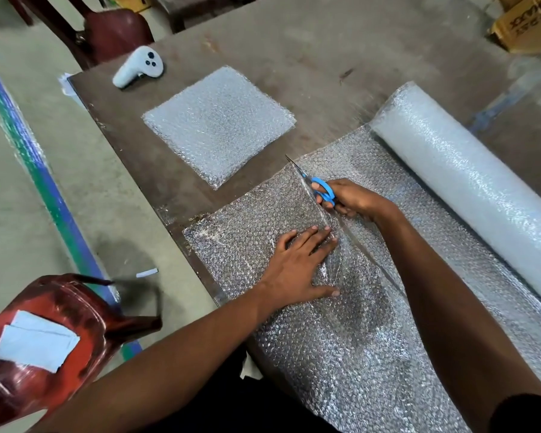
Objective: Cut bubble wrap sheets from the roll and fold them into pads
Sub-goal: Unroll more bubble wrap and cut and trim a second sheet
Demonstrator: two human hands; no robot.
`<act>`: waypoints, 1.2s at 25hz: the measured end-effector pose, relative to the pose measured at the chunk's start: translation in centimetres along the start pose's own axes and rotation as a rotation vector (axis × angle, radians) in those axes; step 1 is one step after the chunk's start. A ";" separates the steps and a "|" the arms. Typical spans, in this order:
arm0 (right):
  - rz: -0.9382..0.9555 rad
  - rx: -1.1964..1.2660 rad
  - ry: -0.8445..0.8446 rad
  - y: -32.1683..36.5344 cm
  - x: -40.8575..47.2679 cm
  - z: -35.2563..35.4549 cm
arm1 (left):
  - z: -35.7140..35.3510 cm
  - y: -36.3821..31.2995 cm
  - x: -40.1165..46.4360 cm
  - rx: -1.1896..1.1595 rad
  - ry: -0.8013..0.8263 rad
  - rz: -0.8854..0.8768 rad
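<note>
Cardboard box (527, 25) far right, contents hidden. Your right hand (352, 198) grips blue scissors (317, 187), blades at the far edge of the unrolled bubble wrap sheet (341, 323) on the desk (294, 51). Your left hand (297, 267) presses flat, fingers straight, on the sheet just left of the cut. Roll (469, 189) lies right; folded pad (219, 123) far left of the scissors.

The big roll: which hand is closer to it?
Right. The right hand, holding the scissors, is on the unrolled sheet a little short of the roll. The left hand presses the sheet farther from it.
</note>
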State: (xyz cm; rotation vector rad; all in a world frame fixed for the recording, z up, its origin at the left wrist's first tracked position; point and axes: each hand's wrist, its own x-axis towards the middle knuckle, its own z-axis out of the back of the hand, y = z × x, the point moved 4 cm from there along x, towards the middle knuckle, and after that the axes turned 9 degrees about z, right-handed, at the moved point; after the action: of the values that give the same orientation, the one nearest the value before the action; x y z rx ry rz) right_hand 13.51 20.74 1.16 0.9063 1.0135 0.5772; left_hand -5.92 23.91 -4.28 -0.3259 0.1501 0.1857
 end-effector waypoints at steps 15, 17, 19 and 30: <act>-0.007 0.078 -0.038 -1.6 1.1 0.1 | -0.1 0.2 0.1 0.013 -0.005 -0.012; 0.011 0.035 -0.052 -1.9 0.9 0.3 | -0.1 0.3 0.1 0.014 -0.008 -0.017; 0.030 -0.051 -0.084 -2.5 0.1 0.7 | -0.3 0.2 0.0 0.026 0.017 -0.043; 0.018 0.031 -0.210 -5.5 -7.7 -4.1 | 0.6 1.9 -0.6 0.056 0.033 -0.007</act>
State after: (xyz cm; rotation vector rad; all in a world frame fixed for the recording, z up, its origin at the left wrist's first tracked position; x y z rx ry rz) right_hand 6.52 13.44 -0.95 0.9825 0.8281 0.4713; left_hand -6.86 25.77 -4.20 -0.2734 0.1867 0.1692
